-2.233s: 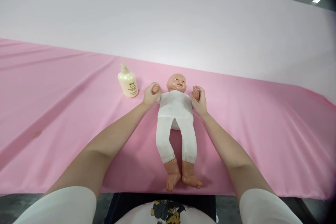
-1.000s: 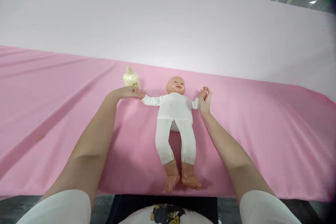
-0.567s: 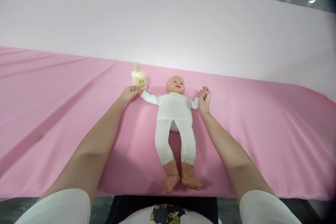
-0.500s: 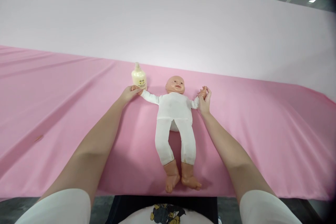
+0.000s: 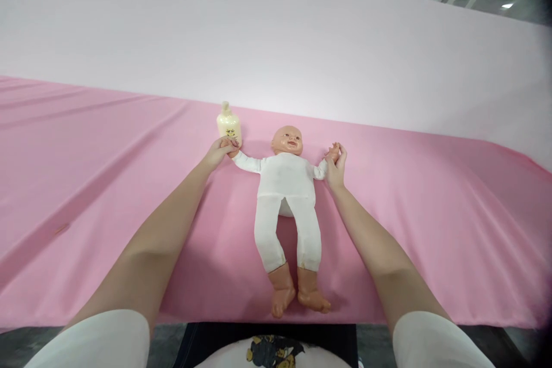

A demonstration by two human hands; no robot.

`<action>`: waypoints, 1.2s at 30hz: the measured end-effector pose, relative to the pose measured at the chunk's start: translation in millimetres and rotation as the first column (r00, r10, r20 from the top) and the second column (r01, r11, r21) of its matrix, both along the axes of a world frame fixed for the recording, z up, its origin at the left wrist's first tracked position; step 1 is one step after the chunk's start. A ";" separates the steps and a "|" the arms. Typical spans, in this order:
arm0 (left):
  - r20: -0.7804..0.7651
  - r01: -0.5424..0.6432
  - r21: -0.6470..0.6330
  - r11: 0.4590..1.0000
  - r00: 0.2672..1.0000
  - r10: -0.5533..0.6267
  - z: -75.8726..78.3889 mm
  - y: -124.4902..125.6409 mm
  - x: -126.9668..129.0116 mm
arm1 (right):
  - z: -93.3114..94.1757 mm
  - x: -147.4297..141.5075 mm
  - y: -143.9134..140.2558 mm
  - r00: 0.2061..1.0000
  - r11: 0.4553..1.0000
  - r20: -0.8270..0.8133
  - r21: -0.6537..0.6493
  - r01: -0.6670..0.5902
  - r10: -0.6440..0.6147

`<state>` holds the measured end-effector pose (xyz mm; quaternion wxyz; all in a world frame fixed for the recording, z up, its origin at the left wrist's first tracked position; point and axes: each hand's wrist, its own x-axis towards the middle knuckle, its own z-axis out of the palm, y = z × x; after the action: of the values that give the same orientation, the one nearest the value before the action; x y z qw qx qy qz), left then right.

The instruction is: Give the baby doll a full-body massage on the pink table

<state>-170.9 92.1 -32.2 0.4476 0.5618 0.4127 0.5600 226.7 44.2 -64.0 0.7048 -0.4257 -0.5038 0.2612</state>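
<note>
A baby doll (image 5: 288, 184) in a white top and white leggings lies on its back on the pink sheet (image 5: 431, 207), head away from me and feet near the front edge. My left hand (image 5: 221, 151) grips the doll's hand on the left, with that arm stretched out sideways. My right hand (image 5: 335, 164) holds the doll's other hand, raised a little beside its shoulder. A cream pump bottle (image 5: 228, 125) stands upright just behind my left hand, close to my fingers.
A pale pink backdrop (image 5: 276, 40) rises behind the sheet. The sheet has long folds at the left (image 5: 86, 144). Its front edge (image 5: 215, 316) runs just above my lap, with dark floor below.
Both hands held the doll's fists near its shoulders at first. My left hand pulled its arm out sideways toward the bottle. My right hand moved its arm out only slightly.
</note>
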 end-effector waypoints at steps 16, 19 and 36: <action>0.123 -0.167 -0.309 0.936 0.969 0.214 -6.8 2.6 9.6 | -4.6 25.5 20.8 0.839 0.932 -0.432 -0.287 0.219 -0.331; 0.076 -0.190 -0.181 0.965 0.975 0.206 4.2 0.4 11.8 | -0.2 23.2 17.3 0.900 0.951 -0.324 -0.198 0.236 -0.291; -0.785 0.291 0.421 0.859 0.591 0.185 11.8 -61.3 107.4 | 26.2 -32.3 -30.5 0.449 0.954 0.893 0.097 -0.284 0.043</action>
<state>-63.5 30.8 -20.4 0.0643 0.8623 0.3884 0.3185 194.4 13.7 -37.8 0.3586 -0.3624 -0.8602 0.0099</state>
